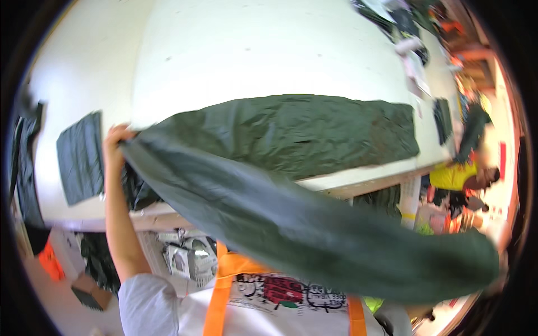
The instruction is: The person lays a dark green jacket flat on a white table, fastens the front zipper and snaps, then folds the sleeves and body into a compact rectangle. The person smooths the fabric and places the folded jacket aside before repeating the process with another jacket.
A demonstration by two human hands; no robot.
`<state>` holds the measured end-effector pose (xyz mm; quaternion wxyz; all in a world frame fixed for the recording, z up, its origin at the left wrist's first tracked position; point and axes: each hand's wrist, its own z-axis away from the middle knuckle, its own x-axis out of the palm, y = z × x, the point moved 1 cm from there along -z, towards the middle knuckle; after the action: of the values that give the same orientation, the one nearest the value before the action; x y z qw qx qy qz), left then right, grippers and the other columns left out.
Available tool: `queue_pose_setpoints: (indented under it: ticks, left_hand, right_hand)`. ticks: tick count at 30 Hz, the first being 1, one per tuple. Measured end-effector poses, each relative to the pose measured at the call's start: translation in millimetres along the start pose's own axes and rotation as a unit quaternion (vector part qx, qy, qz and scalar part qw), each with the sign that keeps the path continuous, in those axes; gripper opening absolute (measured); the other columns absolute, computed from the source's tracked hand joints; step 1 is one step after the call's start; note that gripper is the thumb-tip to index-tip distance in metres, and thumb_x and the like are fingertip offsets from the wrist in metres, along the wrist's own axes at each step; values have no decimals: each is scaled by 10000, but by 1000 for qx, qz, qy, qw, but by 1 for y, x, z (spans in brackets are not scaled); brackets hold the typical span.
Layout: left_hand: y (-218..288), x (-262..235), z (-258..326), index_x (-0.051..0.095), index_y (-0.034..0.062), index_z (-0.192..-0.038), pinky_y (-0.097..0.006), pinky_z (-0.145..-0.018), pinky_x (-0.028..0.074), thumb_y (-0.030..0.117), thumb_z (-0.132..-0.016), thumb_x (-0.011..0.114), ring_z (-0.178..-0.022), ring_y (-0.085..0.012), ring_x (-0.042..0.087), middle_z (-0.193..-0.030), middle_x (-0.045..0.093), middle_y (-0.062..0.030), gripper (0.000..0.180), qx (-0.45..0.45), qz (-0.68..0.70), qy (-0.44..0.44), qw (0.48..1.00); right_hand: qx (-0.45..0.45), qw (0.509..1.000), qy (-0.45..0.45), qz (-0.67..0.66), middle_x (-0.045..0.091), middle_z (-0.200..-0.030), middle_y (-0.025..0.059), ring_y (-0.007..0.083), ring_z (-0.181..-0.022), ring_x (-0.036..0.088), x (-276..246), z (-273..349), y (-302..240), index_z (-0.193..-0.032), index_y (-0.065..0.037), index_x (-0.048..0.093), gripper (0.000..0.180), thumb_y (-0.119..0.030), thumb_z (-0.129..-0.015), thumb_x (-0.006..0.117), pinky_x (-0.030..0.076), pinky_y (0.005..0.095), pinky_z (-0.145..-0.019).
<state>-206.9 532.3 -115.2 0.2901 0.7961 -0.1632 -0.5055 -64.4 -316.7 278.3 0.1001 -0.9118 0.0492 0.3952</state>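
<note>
A long dark green garment [336, 131], which looks like a pair of trousers in thin smooth cloth, spans the front of the white table. One leg-like length lies flat on the table. The other is lifted off it and stretched in front of my body, smeared by motion. At the left end, where both lengths meet, my left hand [116, 139] is closed on the cloth. My right hand [500, 238], blurred and partly hidden behind the cloth, holds the raised length's far end at the right rim. A folded dark green bundle [81, 158] lies just left of my left hand.
The white table [224, 56] reaches far back. More dark garments [27, 168] lie at its left end, and mixed items [412, 50] at its back right. Below its edge is a shelf with printed packages [190, 260]. A person in a yellow top [457, 176] is off to the right.
</note>
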Motion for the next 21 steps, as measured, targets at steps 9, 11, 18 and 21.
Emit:
queue_pose_setpoints:
  ticks: [9,11,18,21]
  left_hand:
    - [105,41,-46,548,46,-1230,-483,-1034,304,138,-813,518,-1142,-321,529,-1210,564,-218,428,-150,-151,102,972]
    - [157,80,-29,437,25,-1333,-533,-1095,148,373,-878,535,-1309,-357,349,-1372,420,-220,581,-78,-273,40,958]
    - [155,159,0,231,-34,-1415,-517,-1103,118,591,-849,493,-1383,-396,144,-1466,194,-281,883,-209,-363,-77,905]
    - [142,185,8,167,-16,-1438,-529,-1092,152,585,-840,507,-1377,-410,146,-1478,161,-276,913,-180,-404,-52,895]
  right_hand:
    - [120,919,-366,-84,624,-1015,230,352,-961,585,339,40,-65,-941,30,608,580,-521,-923,428,428,383,-878]
    - [166,915,-344,-126,626,-976,217,344,-956,583,359,50,-83,-944,14,608,536,-492,-932,430,431,384,-869]
    - [-321,894,-311,-39,360,-1436,136,344,-1364,235,351,113,-123,-1291,-206,516,448,-439,-909,485,130,563,-1090]
    - [-320,874,-364,29,212,-1511,113,338,-1388,175,405,143,-112,-1436,-287,292,593,-514,-908,437,132,564,-1093]
